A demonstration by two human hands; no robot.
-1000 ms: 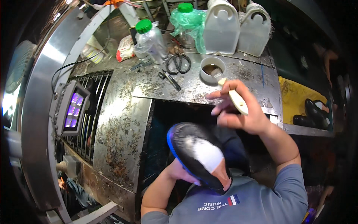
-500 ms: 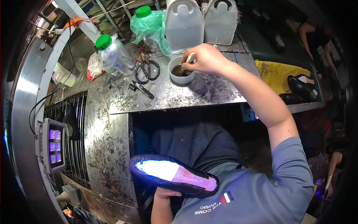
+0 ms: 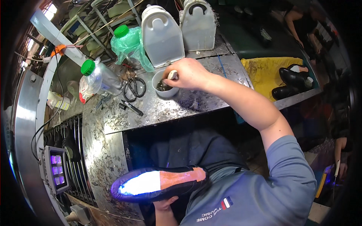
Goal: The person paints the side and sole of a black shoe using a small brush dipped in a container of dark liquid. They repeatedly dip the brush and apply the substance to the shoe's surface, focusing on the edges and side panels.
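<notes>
My left hand (image 3: pixel 166 203) grips a black shoe (image 3: pixel 178 192) from below, its bottom turned up. The shoe's forepart glows white-blue under light, and its waist and heel part look orange. Over the metal bench my right hand (image 3: pixel 188 74) is closed on a pale-handled brush (image 3: pixel 172 74), dipped into a white bowl (image 3: pixel 167 93). The bowl holds something dark; the brush's tip is hidden in it.
Scissors (image 3: pixel 134 89) and a black marker (image 3: pixel 132 108) lie left of the bowl. Green-lidded jars (image 3: pixel 107 81) and white plastic containers (image 3: pixel 163 41) stand behind. A purple-lit lamp (image 3: pixel 57 169) is at left. Black shoes (image 3: pixel 290 81) rest on a yellow cloth (image 3: pixel 260 77) at right.
The view has shifted, so the bench things sit further left. The shoe has moved left and lies more level. My right hand keeps the brush at the bowl.
</notes>
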